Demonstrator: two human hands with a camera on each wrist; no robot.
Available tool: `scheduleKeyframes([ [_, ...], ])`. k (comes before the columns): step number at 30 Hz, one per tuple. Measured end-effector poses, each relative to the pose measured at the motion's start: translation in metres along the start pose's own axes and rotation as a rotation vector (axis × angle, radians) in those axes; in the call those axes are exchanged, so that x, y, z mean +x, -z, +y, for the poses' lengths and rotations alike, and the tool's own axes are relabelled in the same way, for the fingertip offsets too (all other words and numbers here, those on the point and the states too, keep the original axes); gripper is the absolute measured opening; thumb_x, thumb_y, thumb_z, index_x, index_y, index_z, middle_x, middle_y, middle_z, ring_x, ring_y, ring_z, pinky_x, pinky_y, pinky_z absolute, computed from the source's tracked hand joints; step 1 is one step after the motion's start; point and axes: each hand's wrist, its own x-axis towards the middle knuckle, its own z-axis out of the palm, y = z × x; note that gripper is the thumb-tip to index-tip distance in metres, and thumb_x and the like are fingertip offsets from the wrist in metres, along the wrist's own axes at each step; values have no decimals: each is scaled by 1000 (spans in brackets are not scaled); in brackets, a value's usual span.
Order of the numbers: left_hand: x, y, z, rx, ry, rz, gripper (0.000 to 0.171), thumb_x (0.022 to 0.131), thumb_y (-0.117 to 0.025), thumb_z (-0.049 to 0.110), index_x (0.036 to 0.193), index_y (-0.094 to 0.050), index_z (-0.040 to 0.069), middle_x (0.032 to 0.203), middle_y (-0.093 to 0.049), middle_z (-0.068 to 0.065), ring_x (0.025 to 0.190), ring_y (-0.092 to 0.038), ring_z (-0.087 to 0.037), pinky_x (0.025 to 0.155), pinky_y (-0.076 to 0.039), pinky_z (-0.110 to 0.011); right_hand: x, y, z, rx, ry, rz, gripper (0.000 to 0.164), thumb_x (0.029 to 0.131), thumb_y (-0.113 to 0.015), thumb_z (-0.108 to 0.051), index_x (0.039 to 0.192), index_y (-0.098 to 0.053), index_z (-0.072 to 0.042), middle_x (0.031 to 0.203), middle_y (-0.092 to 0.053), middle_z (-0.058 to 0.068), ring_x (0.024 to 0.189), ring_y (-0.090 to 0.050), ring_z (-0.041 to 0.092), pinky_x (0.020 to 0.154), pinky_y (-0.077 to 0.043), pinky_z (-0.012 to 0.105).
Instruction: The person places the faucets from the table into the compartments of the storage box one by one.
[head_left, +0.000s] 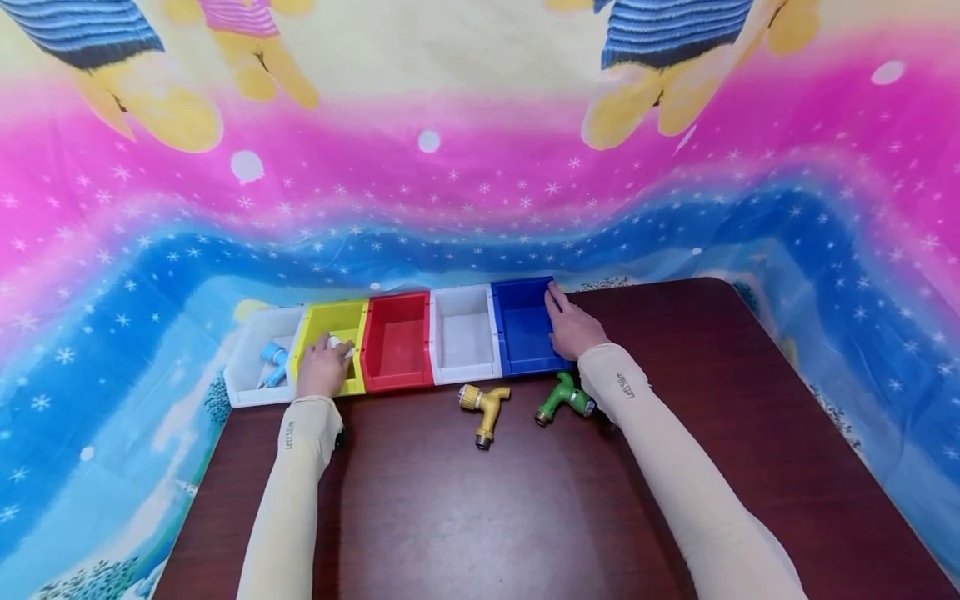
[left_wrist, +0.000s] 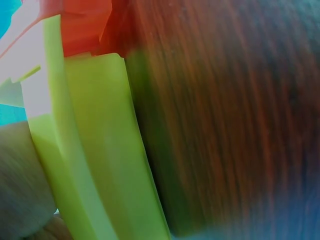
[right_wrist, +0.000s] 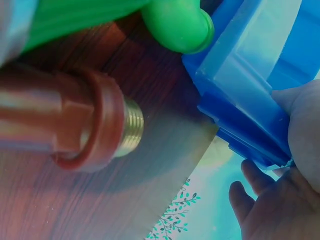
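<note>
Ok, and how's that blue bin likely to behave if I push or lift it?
The blue bin is probably light for its size, since it's thin-walled and looks empty. Its straight edges suggest stiff plastic that shouldn't flop. Pushed left, it may nudge the white bin right beside it.

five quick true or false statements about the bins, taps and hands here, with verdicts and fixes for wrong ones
1. The red plastic bin stands between the yellow plastic bin and an opaque white plastic bin. True.
2. The right hand touches the blue plastic bin. True.
3. The left hand touches the blue plastic bin too. False: it is at the yellow plastic bin.
4. The yellow ribbed-handled tap lies inside the red plastic bin. False: it lies on the dark reddish-brown table.
5. The green tap lies left of the yellow one. False: it lies right.
</note>
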Motion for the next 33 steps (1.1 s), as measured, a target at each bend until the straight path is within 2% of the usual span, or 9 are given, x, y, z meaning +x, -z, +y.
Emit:
scheduleKeyframes([
  [8, -1, 1, -4, -33, 18, -17, 44, 107, -53, 20, 148, -56, 6, 159, -34, -36, 145, -35, -57, 120, -32, -66, 1, -1, -2, -13, 10, 9, 81, 106, -55, -18, 167, -3, -6, 175, 14, 7, 156, -28, 36, 90, -57, 45],
  [12, -3, 5, -4, -30, 11, -7, 48, 107, -54, 20, 152, -51, 6, 163, -30, -32, 138, -44, -58, 118, -35, -65, 1, -1, -3, -1, 13, 5, 81, 106, -55, -17, 167, -2, -6, 175, 14, 7, 156, -29, 36, 80, -56, 41],
  [16, -8, 11, -1, -29, 24, 19, 48, 106, -53, 17, 153, -50, 6, 165, -30, -28, 131, -49, -59, 107, -46, -67, -1, -1, -4, 13, 14, -3, 81, 106, -55, -17, 167, -2, -7, 175, 14, 6, 155, -31, 36, 70, -54, 37],
  [19, -13, 18, 4, -70, 39, 118, 46, 106, -49, 10, 151, -52, 7, 164, -34, -25, 129, -51, -58, 95, -52, -67, -2, -1, -4, 9, 17, 3, 81, 106, -56, -17, 167, -4, -6, 175, 13, 7, 153, -33, 37, 70, -54, 37],
  [21, -15, 23, 8, -106, 38, 236, 45, 105, -46, 5, 149, -54, 8, 161, -39, -23, 126, -53, -54, 88, -55, -66, -2, 0, -3, 5, 15, 7, 81, 106, -56, -18, 167, -4, -6, 175, 13, 7, 153, -34, 38, 71, -54, 37],
  [24, -20, 29, 18, -163, 28, 423, 45, 104, -48, 5, 148, -57, 12, 157, -46, -19, 124, -55, -48, 84, -55, -64, -1, -1, -1, 0, 15, 9, 82, 106, -56, -18, 167, -4, -6, 175, 13, 7, 152, -35, 38, 71, -54, 38],
  [26, -23, 33, 29, -179, 17, 507, 45, 104, -52, 9, 148, -58, 16, 155, -49, -16, 126, -55, -45, 84, -55, -63, 0, -2, 1, 4, 13, 6, 82, 106, -56, -18, 167, -3, -6, 175, 14, 7, 152, -35, 38, 69, -53, 37],
  [30, -31, 38, 63, -174, -64, 589, 48, 101, -64, 17, 149, -58, 23, 151, -54, -13, 123, -58, -41, 77, -59, -58, 0, -2, 4, 22, 14, 2, 83, 105, -57, -17, 167, -3, -7, 175, 14, 7, 149, -40, 38, 63, -51, 35],
  [33, -39, 42, 93, -170, -176, 605, 54, 98, -69, 22, 150, -57, 25, 150, -56, -12, 120, -61, -38, 72, -61, -51, 1, -2, 4, 18, 19, 3, 82, 105, -56, -17, 167, -4, -6, 175, 14, 7, 148, -41, 39, 63, -51, 35],
])
